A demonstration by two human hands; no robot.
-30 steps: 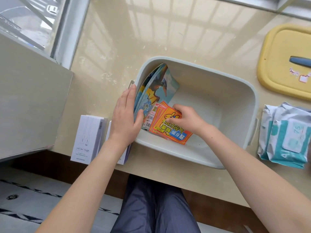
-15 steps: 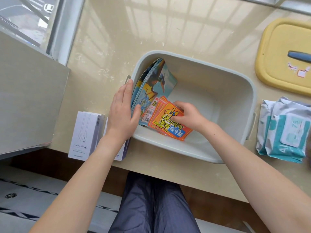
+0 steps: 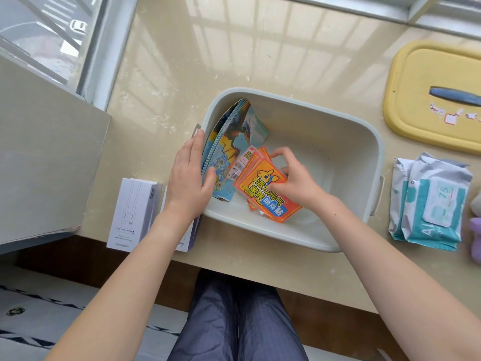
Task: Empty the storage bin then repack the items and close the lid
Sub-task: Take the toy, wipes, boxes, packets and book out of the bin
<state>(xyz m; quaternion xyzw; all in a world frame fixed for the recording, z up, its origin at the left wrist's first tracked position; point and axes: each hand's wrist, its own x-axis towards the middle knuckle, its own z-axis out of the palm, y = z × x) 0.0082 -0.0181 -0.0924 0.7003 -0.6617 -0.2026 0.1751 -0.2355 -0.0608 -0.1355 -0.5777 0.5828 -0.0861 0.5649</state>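
Two white boxes (image 3: 132,212) stand on the counter at the bin's 8 o'clock, outside it and waiting to be packed. Just right of them, the left hand (image 3: 187,178) lies along the bin's (image 3: 286,96) 9 o'clock wall, fingers straight and close together and the thumb pressed on the cover of the book (image 3: 229,147). The book stands on edge inside, leaning on that wall, caught between the thumb and the flat fingers. Whether the fingers touch the book's back or only the rim, I cannot tell.

Next, at about 7 o'clock on the bin floor, lies a fanned stack of orange packets (image 3: 268,194). The right hand (image 3: 296,183) pinches them from their 3 o'clock side, fingers curled over the top edge and the thumb on the front packet. The rest of the bin floor, toward 3 o'clock, is bare.

Beyond the bin, the yellow lid (image 3: 429,100) lies flat at 2 o'clock and the wipes (image 3: 429,201) at 3 o'clock, with something purple (image 3: 475,230) at the frame edge.

Repacking looks barely begun: book and packets in; boxes, wipes and lid remain.
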